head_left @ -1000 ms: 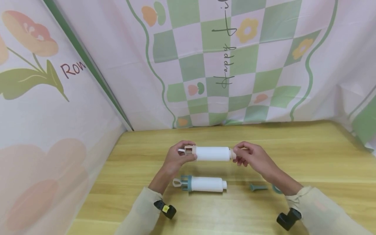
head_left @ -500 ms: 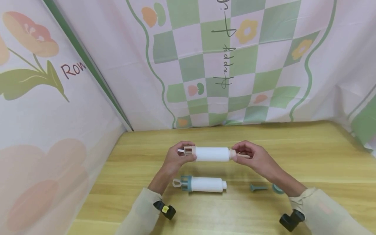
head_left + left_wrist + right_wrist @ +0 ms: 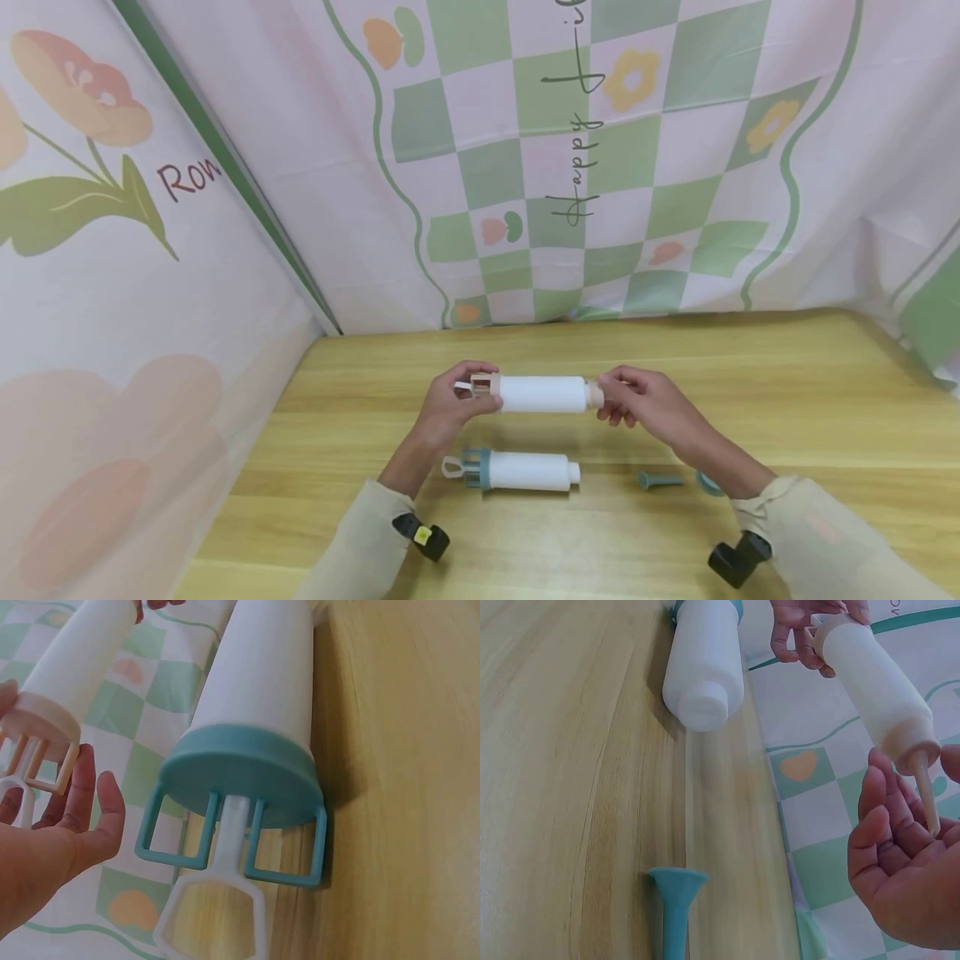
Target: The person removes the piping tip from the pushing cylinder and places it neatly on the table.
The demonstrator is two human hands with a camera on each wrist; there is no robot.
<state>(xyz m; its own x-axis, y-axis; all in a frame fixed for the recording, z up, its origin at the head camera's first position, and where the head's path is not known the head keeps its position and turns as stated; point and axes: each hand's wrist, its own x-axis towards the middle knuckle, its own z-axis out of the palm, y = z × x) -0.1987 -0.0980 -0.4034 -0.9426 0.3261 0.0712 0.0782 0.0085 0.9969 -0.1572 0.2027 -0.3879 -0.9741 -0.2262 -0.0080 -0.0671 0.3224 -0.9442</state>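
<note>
Our left hand (image 3: 452, 404) is clamped on the pink-ended tube (image 3: 542, 394), up over the tabletop (image 3: 600, 542) toward its back edge. Our right hand (image 3: 651, 402) pinches the pink ring (image 3: 594, 395). We should hold the tube still, line the ring up straight, and turn it gently.

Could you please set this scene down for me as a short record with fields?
Held item: white cylinder, lifted off the wood-grain table
Left grip: holds the cylinder's end with the peach collar
Right grip: pinches the peach cap at the other end; its nozzle points toward the palm
Second item: teal-collared white cylinder, lying on its side, white neck uncapped
Loose parts: teal flared piece; round teal part, partly hidden by the right forearm
Backdrop: printed cloth with green checks and flowers
</note>
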